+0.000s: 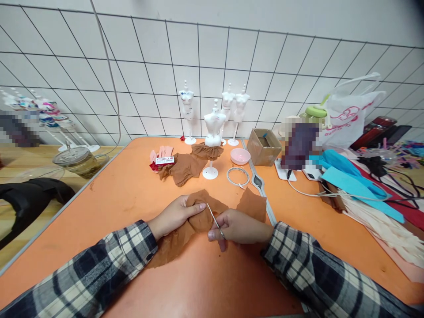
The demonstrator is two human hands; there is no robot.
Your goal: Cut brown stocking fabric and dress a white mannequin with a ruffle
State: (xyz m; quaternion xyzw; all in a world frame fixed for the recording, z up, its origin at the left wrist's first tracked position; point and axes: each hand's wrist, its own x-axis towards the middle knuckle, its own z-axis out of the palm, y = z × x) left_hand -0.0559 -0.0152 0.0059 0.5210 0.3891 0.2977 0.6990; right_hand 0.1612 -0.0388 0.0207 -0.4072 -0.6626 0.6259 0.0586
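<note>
My left hand (177, 214) pinches a crumpled sheet of brown crepe paper (202, 216) near the front middle of the orange table. Fingers of my right hand (228, 227) are closed around the handles of small scissors (213, 218). The scissors' blades point up and left and touch the brown paper near my left thumb. A separate-looking brown piece (253, 203) lies just beyond my right hand. Farther back stands a small white dress-form mannequin (214, 126) with a ruffled brown skirt (208, 151) around its lower part.
More brown paper (185, 168) lies left of the mannequin, with a small white-and-red box (164, 160). Toward the right are a pink bowl (240, 156), a metal ring (237, 176), a cardboard box (264, 147) and blue paper strips (357, 185). Other mannequins (186, 106) stand by the tiled wall.
</note>
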